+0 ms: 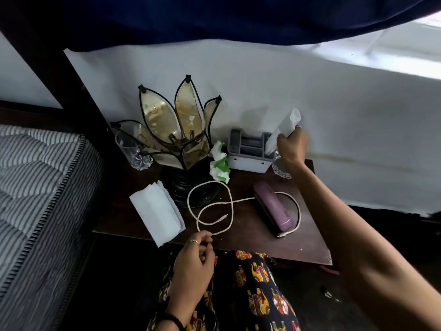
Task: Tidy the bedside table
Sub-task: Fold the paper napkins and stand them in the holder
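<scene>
On the dark wooden bedside table point(243, 237) my right hand point(291, 146) is shut on a folded white paper point(285, 130) that stands in the right end of a grey organizer box point(248, 152) at the back. At the front edge, my left hand point(194, 261) pinches a white cable point(214, 206) that loops across the table. The cable's other end runs around a purple case point(272, 205). A crumpled white and green wrapper point(219, 163) lies next to the box. A stack of white tissues point(157, 211) hangs over the front left edge.
A petal-shaped glass lamp point(171, 130) on a black base fills the table's back left, with a clear drinking glass point(133, 149) beside it. Another glass point(280, 167) sits partly hidden behind my right wrist. A striped mattress point(35, 187) lies to the left, a white wall behind.
</scene>
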Demonstrator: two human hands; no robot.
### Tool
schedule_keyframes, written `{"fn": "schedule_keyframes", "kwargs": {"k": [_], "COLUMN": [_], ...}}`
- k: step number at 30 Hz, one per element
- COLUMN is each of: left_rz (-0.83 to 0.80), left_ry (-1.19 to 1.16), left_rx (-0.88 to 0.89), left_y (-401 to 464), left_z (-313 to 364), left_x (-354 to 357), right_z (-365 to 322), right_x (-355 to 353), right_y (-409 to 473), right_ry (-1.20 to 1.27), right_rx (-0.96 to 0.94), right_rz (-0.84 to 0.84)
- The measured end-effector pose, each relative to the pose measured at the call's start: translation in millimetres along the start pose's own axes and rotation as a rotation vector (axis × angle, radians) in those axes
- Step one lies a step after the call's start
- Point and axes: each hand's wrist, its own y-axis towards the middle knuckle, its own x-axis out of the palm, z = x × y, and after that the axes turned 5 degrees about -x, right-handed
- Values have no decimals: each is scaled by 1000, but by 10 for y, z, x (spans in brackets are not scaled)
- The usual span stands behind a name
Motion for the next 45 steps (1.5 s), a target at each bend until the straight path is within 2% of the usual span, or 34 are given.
{"fn": "schedule_keyframes", "kwargs": {"k": [11, 13, 15, 18, 20, 22, 28, 34, 45], "left_rz": [-29, -30, -32, -47, -54, -56, -41, -23, -53], "left_ry": [56, 68, 75, 81, 90, 106, 137, 142, 177], "left_rx": [49, 58, 59, 52, 48, 44, 55, 69, 60], "left_y": [-1, -4, -6, -15, -27, -28, -18, -19, 4], "left_z": [34, 45, 54, 59, 57, 53, 49, 78, 57], "left_x": [55, 62, 64, 69, 66, 64, 71, 88, 88], "right_z": [133, 93, 4, -112, -129, -123, -195, -152, -209], "right_x": [266, 302, 362, 515, 618, 712, 829, 957, 804], "right_y": [-56, -178, -333, -632, -798, -865, -892, -868, -842], "right_ry": [-96, -221, -311, -194, -222, -297, -339, -474, -315], "right_rx": [-4, -80, -277, -555, -615, -599, -545, -449, -500], "right_rz": [-3, 52, 38, -230, -450, -574, -588, -784, -557]}}
